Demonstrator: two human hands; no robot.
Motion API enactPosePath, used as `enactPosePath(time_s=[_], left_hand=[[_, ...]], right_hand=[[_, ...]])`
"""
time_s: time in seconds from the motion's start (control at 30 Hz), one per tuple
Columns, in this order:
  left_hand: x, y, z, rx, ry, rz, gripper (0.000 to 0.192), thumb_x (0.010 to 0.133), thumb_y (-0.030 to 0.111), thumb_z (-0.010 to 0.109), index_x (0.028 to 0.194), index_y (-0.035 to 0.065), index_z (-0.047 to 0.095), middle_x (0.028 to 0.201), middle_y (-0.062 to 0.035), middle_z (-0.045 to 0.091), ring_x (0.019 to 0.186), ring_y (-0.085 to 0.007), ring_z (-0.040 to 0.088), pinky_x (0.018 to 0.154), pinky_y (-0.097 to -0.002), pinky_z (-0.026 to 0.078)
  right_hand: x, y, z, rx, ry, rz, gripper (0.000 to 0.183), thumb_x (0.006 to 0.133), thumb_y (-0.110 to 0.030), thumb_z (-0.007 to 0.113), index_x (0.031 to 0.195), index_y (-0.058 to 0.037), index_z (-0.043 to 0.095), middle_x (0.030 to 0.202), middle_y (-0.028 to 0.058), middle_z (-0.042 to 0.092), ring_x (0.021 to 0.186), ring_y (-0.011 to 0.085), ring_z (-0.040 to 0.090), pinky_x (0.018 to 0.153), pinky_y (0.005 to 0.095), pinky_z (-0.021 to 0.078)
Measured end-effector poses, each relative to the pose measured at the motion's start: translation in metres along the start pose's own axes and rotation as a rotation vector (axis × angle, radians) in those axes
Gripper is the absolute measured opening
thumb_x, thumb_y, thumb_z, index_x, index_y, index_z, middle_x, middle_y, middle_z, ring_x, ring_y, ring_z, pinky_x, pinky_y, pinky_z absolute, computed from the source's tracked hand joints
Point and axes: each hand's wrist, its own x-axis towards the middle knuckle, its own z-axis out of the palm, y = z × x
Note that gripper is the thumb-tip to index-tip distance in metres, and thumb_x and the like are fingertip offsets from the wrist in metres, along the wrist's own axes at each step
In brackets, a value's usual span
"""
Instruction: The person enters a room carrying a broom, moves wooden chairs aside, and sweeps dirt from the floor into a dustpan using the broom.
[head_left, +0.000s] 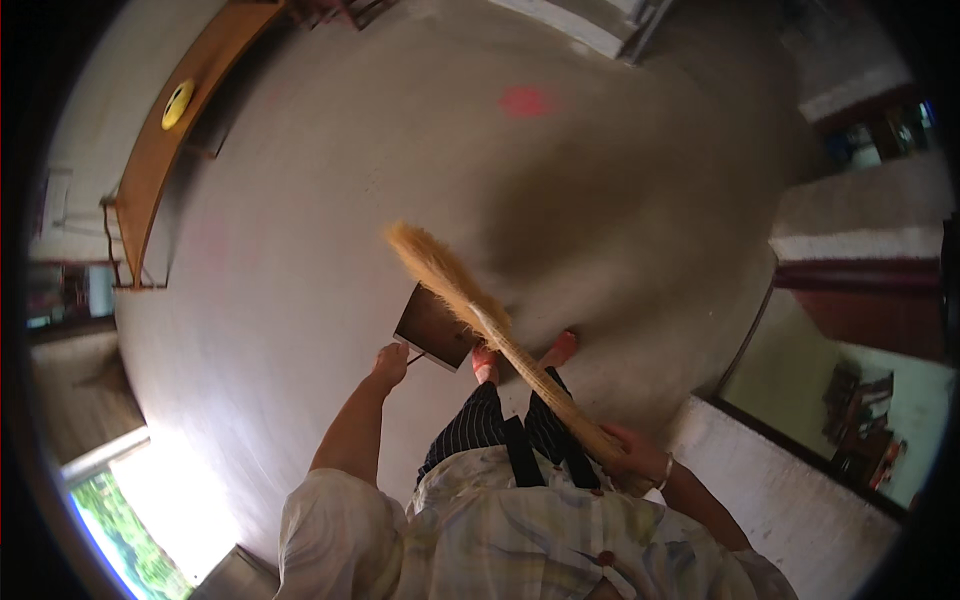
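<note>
My right hand (634, 454) is closed round the handle end of a straw broom (551, 386), near my waist. The broom slants up and to the left, its fluffy tan bristles partly covering a dustpan. In my left hand (391, 364) is the thin handle of this dark dustpan (431, 330), which is in front of my feet and to the left. Any dirt in the pan cannot be made out. Both my feet, in red footwear, stand on the grey floor (315, 225) just beyond my striped trousers.
A long wooden bench (154, 161) with a yellow round object (178, 105) on it runs along the upper left wall. A bright doorway (142, 517) lies at lower left. At right are a wall edge (780, 450) and a doorway with a dark sill. Reddish stains mark the floor ahead.
</note>
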Motion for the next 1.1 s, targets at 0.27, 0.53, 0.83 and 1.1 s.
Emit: enactPosePath(time_s=[0.27, 0.53, 0.83, 1.1], left_hand=[[0.029, 0.139, 0.013, 0.187, -0.135, 0.346, 0.035, 0.082, 0.032, 0.039, 0.089, -0.0002, 0.052, 0.08, -0.0152, 0.055, 0.075, -0.0276, 0.053, 0.066, -0.0385, 0.041], [-0.11, 0.364, 0.065, 0.08, -0.387, 0.013, 0.032, 0.084, 0.036, 0.039, 0.087, 0.0055, 0.048, 0.054, -0.0001, 0.037, 0.042, -0.009, 0.033, 0.036, -0.023, 0.026], [-0.117, 0.548, 0.167, 0.301, -0.468, 0.25, 0.032, 0.084, 0.036, 0.039, 0.079, 0.0052, 0.048, 0.053, -0.0002, 0.037, 0.042, -0.009, 0.035, 0.036, -0.0234, 0.026], [-0.114, 0.691, 0.318, 0.449, -0.73, 0.521, 0.037, 0.082, 0.037, 0.043, 0.083, 0.0018, 0.052, 0.061, -0.0035, 0.044, 0.049, -0.0117, 0.042, 0.04, -0.027, 0.035]], right_hand=[[-0.091, 0.055, -0.041, 0.48, 0.195, -0.07, 0.036, 0.065, -0.008, 0.061, 0.097, -0.0016, 0.045, 0.073, 0.0077, 0.053, 0.058, 0.0166, 0.055, 0.052, 0.0303, 0.047], [-0.212, 0.097, -0.051, 0.964, 0.34, -0.39, 0.03, 0.07, -0.001, 0.053, 0.098, 0.0026, 0.045, 0.077, 0.0107, 0.053, 0.062, 0.0166, 0.055, 0.048, 0.0276, 0.046], [-0.257, 0.103, -0.129, 1.372, 0.458, -0.689, 0.032, 0.067, 0.0, 0.057, 0.096, 0.0025, 0.044, 0.085, 0.0117, 0.054, 0.062, 0.0174, 0.055, 0.049, 0.0287, 0.0485], [-0.316, 0.079, -0.229, 1.529, 0.773, -0.777, 0.03, 0.069, 0.001, 0.055, 0.096, 0.0015, 0.043, 0.08, 0.0117, 0.052, 0.059, 0.0175, 0.053, 0.048, 0.0291, 0.0478]])
